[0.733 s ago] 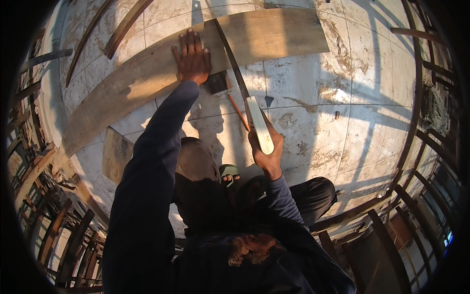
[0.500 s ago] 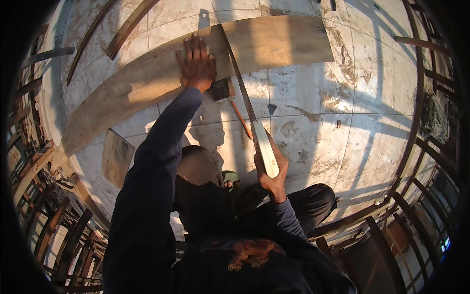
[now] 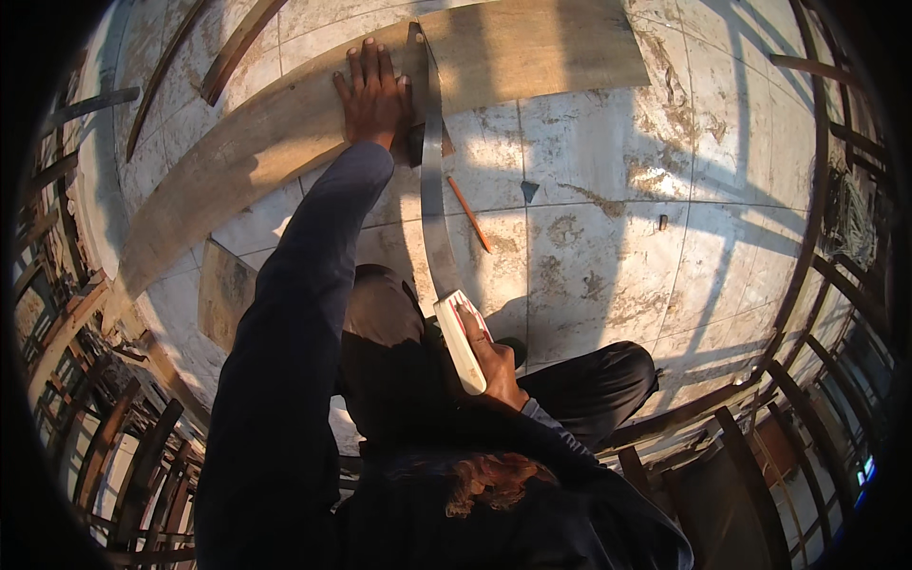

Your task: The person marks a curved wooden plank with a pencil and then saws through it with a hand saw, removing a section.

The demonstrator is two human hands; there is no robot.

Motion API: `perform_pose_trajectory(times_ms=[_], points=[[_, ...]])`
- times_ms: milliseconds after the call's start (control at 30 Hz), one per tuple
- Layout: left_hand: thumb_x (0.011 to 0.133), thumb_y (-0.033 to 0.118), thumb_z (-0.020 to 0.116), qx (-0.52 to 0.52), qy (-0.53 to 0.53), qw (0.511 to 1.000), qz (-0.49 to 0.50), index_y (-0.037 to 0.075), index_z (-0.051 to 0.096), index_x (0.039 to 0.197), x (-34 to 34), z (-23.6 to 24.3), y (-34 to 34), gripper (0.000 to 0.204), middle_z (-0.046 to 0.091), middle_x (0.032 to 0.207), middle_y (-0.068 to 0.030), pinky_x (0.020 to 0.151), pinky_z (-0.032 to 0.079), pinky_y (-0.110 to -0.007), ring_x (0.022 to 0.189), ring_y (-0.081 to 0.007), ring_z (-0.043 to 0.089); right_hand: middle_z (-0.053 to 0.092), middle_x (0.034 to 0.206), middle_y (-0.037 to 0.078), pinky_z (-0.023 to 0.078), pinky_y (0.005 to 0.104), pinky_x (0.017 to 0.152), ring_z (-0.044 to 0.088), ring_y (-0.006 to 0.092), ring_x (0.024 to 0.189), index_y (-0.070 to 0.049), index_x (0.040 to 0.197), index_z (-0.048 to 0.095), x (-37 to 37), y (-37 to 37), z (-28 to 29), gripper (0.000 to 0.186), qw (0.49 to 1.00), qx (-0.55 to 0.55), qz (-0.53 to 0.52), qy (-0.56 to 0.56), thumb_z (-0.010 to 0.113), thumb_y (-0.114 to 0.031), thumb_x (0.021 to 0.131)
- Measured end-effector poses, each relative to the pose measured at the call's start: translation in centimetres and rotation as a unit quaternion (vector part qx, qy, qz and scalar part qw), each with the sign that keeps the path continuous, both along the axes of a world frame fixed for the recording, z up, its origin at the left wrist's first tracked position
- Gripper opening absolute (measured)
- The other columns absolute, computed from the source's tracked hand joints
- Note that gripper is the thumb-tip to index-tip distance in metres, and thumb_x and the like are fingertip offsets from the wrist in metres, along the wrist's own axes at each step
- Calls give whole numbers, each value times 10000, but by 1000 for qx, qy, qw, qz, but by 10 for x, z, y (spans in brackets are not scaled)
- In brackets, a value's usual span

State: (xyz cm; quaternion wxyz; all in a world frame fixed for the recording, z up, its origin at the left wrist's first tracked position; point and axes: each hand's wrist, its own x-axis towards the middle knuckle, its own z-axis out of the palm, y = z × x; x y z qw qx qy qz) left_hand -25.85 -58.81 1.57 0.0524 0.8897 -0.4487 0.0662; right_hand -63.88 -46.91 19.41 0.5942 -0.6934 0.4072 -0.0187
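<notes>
My left hand [image 3: 372, 95] lies flat with fingers spread on a long, thin wooden board [image 3: 541, 47], which stretches across the floor. My right hand [image 3: 496, 369] is wrapped round the pale handle of a handsaw [image 3: 432, 209], close to my knees. The saw's blade runs away from me, and its far end meets the board just right of my left hand. The flat of the blade shows and looks slightly bowed. Beneath the board's near edge, partly hidden by blade and hand, is a dark block [image 3: 416, 142]. An orange pencil [image 3: 468, 214] rests right of the blade.
On the tiled floor lie a small dark triangular scrap [image 3: 529, 191] and a little dark piece [image 3: 663, 222]. A wooden offcut [image 3: 224, 296] sits beside my left forearm. Dark curved strips [image 3: 242, 52] lie at the far left. Stacked wooden frames [image 3: 114, 456] line the sides.
My right hand has drawn the saw back toward me and a little left. The blade's flat face now shows more. My left hand stays on the board, and the view has shifted slightly.
</notes>
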Motion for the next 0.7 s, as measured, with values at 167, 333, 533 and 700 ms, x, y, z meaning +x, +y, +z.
perform_pose_trajectory(times_ms=[167,333,533,700], points=[[961,361,456,-26,-12,1000,6,59,394,1477,4,2,3,601,297,1594,-111,1139,216,-618,1482,-338,226,727,1029,166,528,260,728,630,61,783,-8,1398,527,-9,-49,14,648,990,9,-134,-37,615,62,760],[865,375,592,33,133,991,3,72,403,1448,33,35,-20,684,385,1503,-126,1142,208,-614,1435,-329,295,716,1049,104,506,259,829,635,104,931,3,1364,552,-15,-67,23,535,990,12,-141,-28,633,15,835],[888,391,592,-84,-5,996,42,40,412,1404,14,-2,0,650,467,1362,-167,1111,241,-601,1335,-336,384,719,1123,148,513,248,807,676,98,939,7,1352,562,-39,-24,25,542,991,-54,-119,-16,659,-4,819],[907,338,545,-61,28,997,44,24,442,1367,9,22,-4,566,476,1346,-144,1131,240,-590,1325,-325,395,733,1045,119,519,261,768,673,119,861,0,1339,581,52,-70,-3,516,982,-56,-167,-74,639,-4,826]])
